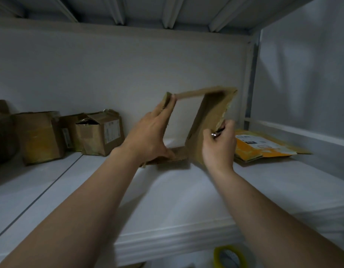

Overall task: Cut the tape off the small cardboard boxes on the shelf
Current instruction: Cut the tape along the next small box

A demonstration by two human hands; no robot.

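While the right hand (219, 146) is curled closed around a small dark tool with a metal end (216, 133), most likely a cutter, its knuckles press against the outer right wall of the opened cardboard box (208, 120), close to a strip of torn, shiny tape (224, 113) on that edge. Whether a blade is out cannot be told. The left hand (150, 136) is spread wide on the box's left wall, fingers reaching up to the top corner and thumb down near the bottom flap, holding the box steady on the white shelf (186, 190). Both ends of the box are open, so the back wall shows straight through it; nothing is inside.

From here the risk, as I judge it, is a slip: the box is skewed into a leaning parallelogram and is soft, so pressure from the tool could fold the wall or send the tool toward the left hand's fingers. Loose tape could also tear ragged instead of coming away clean.

Just right of the box lies a flattened carton with yellow tape and a white label (264, 147). Well to the left stand several small boxes (101, 134), still upright; one has its top flaps partly lifted, contents unseen. A roll of yellowish tape (230, 257) sits below the shelf edge
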